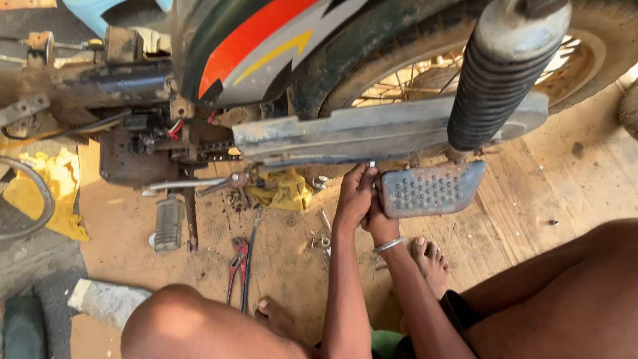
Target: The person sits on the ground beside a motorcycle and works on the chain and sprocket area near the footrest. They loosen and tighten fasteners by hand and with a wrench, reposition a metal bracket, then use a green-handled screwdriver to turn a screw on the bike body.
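Pinching a small upright bolt, the left hand hides the right hand, grip unclear.

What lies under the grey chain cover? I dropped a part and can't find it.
Under the chain cover: both hands, left hand and right hand, a yellow rag, small metal bits on the wooden floor. The perforated footplate hides what's behind it.

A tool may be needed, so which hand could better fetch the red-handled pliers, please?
Probably the left hand: the pliers lie to its left, while the right hand sits mostly hidden behind it, beside the footrest.
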